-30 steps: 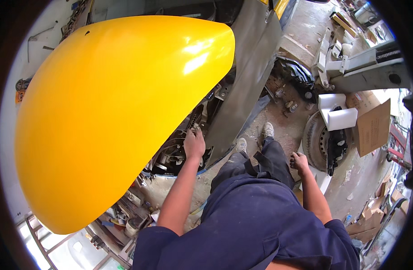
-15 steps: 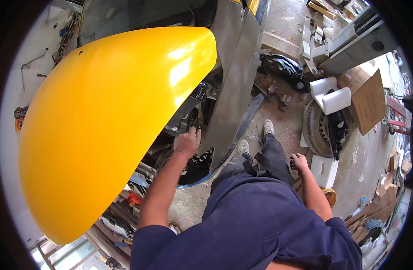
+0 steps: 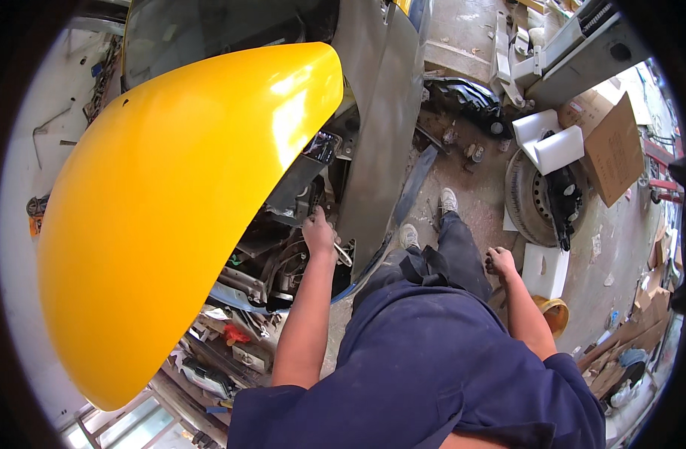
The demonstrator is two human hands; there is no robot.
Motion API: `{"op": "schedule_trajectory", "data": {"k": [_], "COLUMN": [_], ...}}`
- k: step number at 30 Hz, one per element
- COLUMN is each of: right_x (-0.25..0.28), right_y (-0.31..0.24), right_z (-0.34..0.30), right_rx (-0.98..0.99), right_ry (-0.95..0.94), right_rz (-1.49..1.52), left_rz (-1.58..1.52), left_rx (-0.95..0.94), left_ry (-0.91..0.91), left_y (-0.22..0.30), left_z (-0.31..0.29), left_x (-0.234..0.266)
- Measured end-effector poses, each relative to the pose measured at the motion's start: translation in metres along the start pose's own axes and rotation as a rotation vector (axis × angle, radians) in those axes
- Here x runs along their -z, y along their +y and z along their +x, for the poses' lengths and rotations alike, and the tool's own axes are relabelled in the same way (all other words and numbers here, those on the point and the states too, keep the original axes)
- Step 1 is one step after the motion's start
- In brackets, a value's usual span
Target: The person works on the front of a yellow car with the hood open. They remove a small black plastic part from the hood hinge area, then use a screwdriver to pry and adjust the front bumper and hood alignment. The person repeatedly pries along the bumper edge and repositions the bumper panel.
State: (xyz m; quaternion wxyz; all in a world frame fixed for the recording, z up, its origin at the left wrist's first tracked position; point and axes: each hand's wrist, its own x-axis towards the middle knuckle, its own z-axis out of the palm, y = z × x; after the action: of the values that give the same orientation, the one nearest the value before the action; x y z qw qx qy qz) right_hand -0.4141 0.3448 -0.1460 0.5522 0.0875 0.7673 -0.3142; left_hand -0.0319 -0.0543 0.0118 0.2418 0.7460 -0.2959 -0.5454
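My left hand point(image 3: 320, 235) is over the engine bay of a car, fingers closed around a slim silver metal tool point(image 3: 343, 255). One end of the tool sticks out beside the hand toward the fender; its exact kind is hidden. Above and left of that hand rises the yellow hood point(image 3: 171, 187), covering part of the bay. Bare grey paint shows on the fender point(image 3: 377, 150) to the right of the hand. My right hand point(image 3: 500, 261) hangs beside my leg, fingers curled with dark tips; whether they hold something small I cannot make out.
A phone-like device point(image 3: 323, 147) lies at the bay's edge. To the right are a wheel point(image 3: 528, 191) with white foam point(image 3: 546, 146) and a black part on it, a cardboard box point(image 3: 612, 153), and a yellow bucket point(image 3: 554, 316). A lift post point(image 3: 582, 67) stands farther back.
My left hand has shifted slightly right and turned, and the silver tool now shows beside it. The right hand stays low by my leg. The view has shifted a little.
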Motion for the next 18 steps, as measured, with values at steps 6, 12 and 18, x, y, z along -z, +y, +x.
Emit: {"op": "schedule_trajectory", "data": {"k": [6, 12, 18], "right_x": [-0.018, -0.010, 0.015], "right_y": [-0.018, -0.002, 0.033], "right_z": [-0.011, -0.009, -0.006], "right_rx": [0.037, 0.066, -0.057], "right_ry": [0.009, 0.033, 0.065], "right_rz": [0.023, -0.014, 0.018], "left_rz": [0.655, 1.186, 1.447], "left_rx": [-0.535, -0.953, -1.623], "left_ry": [0.131, -0.029, -0.498], "left_y": [0.003, 0.012, 0.066], "left_z": [-0.003, 0.001, 0.042], "left_x": [0.004, 0.032, 0.060]}}
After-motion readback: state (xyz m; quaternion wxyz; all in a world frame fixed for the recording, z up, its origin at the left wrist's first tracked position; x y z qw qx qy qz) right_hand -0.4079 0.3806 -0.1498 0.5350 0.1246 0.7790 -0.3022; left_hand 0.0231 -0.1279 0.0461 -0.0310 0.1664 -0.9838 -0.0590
